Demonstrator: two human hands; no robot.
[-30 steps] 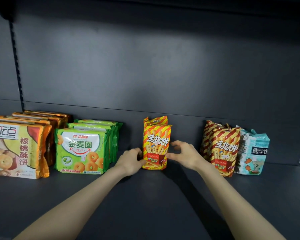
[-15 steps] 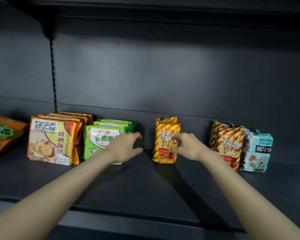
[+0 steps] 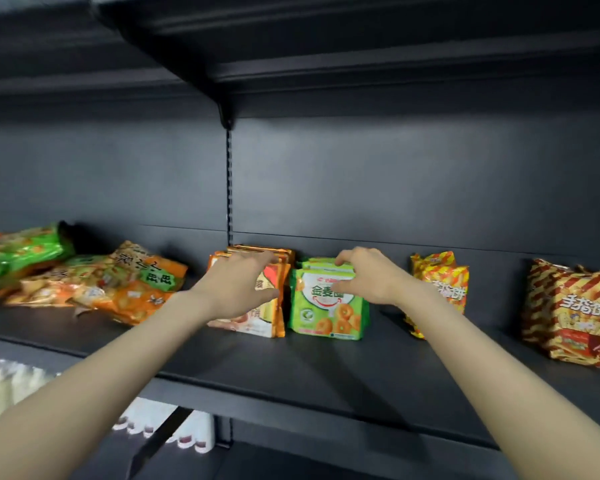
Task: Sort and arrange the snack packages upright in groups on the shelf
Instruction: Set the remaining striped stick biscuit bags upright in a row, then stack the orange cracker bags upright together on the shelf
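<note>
On the dark shelf [image 3: 291, 382] a row of orange cookie packages [image 3: 272, 317] stands upright, with a row of green ring-cookie packages [image 3: 326, 313] right beside it. My left hand [image 3: 238, 287] lies over the top front of the orange row, fingers stretched out and thumb against the front pack. My right hand [image 3: 364, 277] holds the green row, fingers curled over its top and thumb on the front pack. To the right stand a yellow striped stick-biscuit pack [image 3: 440, 275] and, further right, red striped packs [image 3: 568, 306].
At the left, orange bags [image 3: 136, 282] and green bags [image 3: 21, 251] lie flat in a loose pile. A slotted upright rail [image 3: 229, 181] runs up the back wall. Another shelf [image 3: 326, 46] hangs overhead. White items [image 3: 7, 382] sit on the level below.
Both hands have left the yellow striped pack and moved left, the left onto the orange row and the right onto the green row. The view has swung left, showing the flat pile.
</note>
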